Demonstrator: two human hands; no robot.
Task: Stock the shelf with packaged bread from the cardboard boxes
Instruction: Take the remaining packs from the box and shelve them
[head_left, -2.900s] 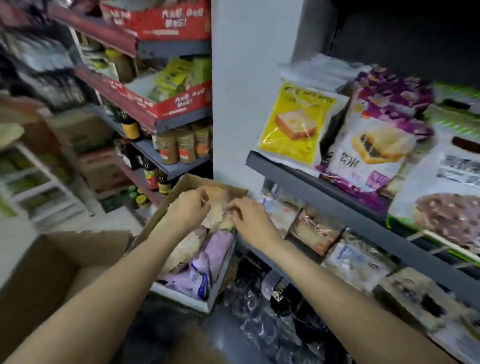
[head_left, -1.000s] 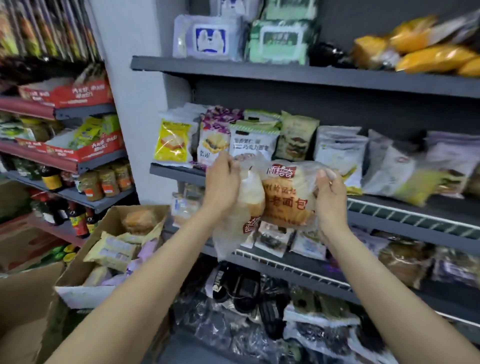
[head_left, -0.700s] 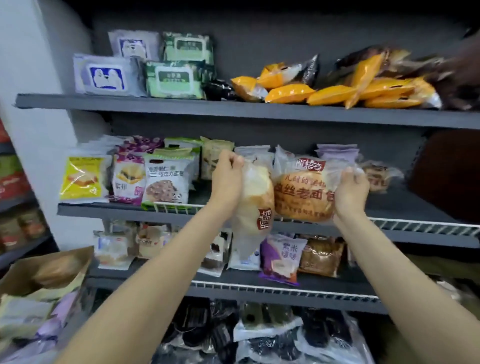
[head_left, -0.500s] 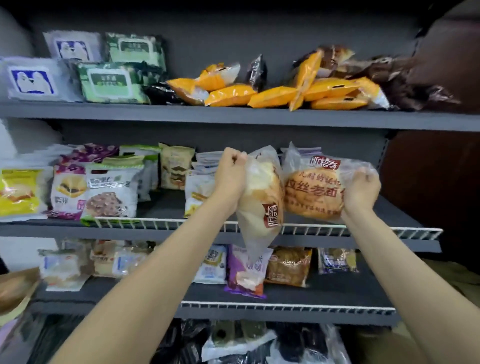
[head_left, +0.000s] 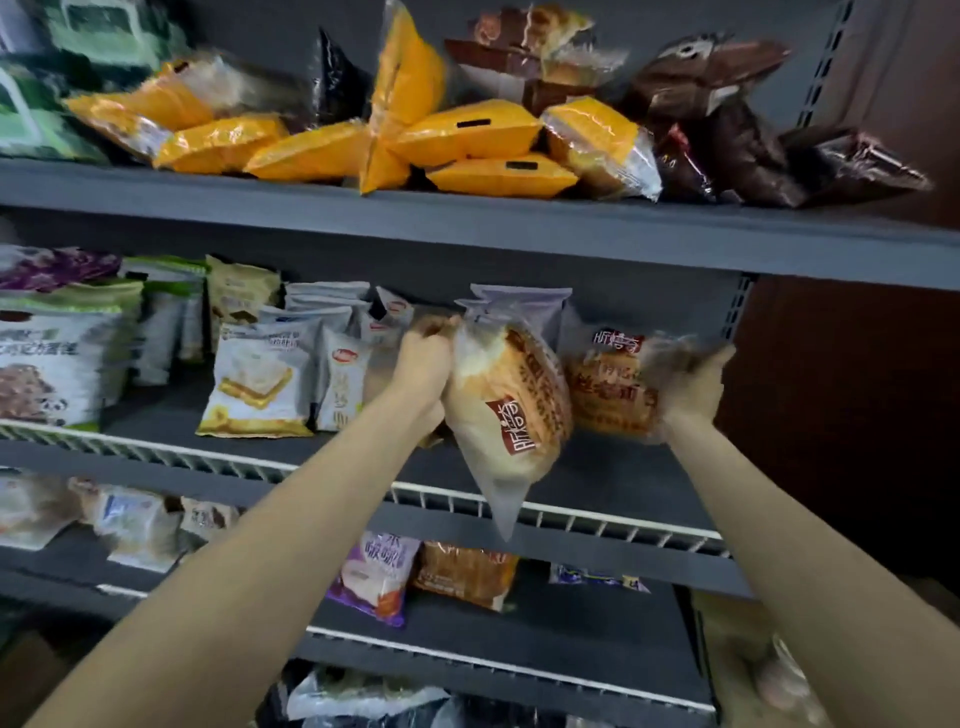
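both hands are raised to the middle shelf (head_left: 613, 478) of a dark shelving unit, each carrying one clear bag of round bread. the left hand (head_left: 423, 364) has its fingers curled tight round the gathered top of the left bread bag (head_left: 506, 410), which hangs tilted with its loose tail dropping over the white wire rail (head_left: 613, 519) at the shelf's front edge. the right hand (head_left: 693, 384) grips the far side of the right bread bag (head_left: 608, 387), fingers wrapped round the plastic, though blur hides exactly how they lie. the two bags touch or nearly touch each other and are above the bare right end of the middle shelf, not yet set down as far as can be told

judging by this, the task is partly done: the shelves already carry plenty of stock. white and green packets (head_left: 260, 379) stand in rows on the left of the middle shelf, orange packets (head_left: 467, 132) and brown packets (head_left: 727, 119) are heaped on the top shelf, and a purple packet (head_left: 376, 577) lies with others on the lower shelf. the open stretch on the right of the middle shelf looks like the spot meant for these two bags. what is left is to place them there, let go, and fetch more; the cardboard boxes are not in view, so how much bread remains cannot be told
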